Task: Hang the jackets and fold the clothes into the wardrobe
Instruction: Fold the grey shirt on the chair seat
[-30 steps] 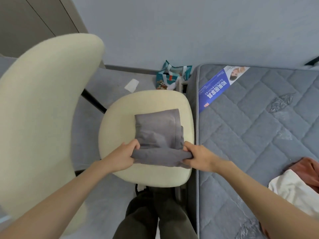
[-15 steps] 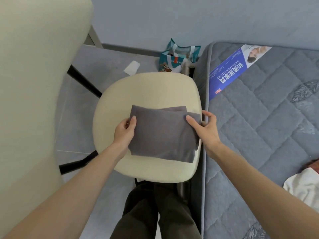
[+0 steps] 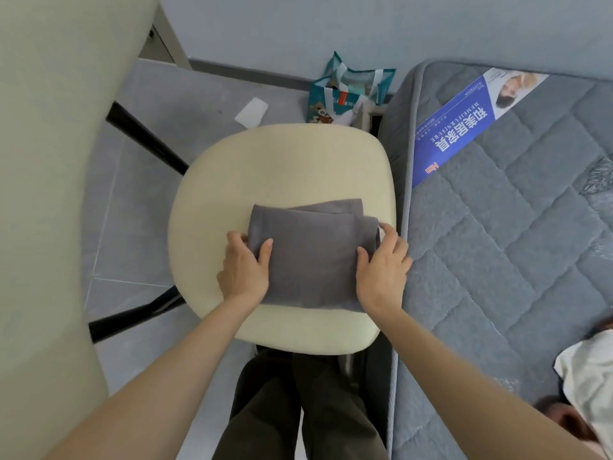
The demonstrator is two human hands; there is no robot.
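Observation:
A grey garment [image 3: 311, 257], folded into a flat rectangle, lies on the cream chair seat [image 3: 282, 161]. My left hand [image 3: 245, 270] grips its left edge, thumb on top and fingers tucked at the side. At the right edge my right hand [image 3: 381, 270] holds the fold, with the thumb on the cloth and the fingers wrapped round the side. A second layer of the garment peeks out at the far edge.
The chair's cream backrest [image 3: 49, 194] fills the left. A grey quilted mattress [image 3: 514, 244] with a blue label [image 3: 464, 124] lies right; white cloth [image 3: 590, 370] and rust-coloured cloth sit at its near corner. A teal bag [image 3: 345, 94] and a paper scrap [image 3: 251, 112] are on the floor.
The near flap of the grey garment was folded over away from me, making a compact rectangle. Both hands then slid to its left and right edges.

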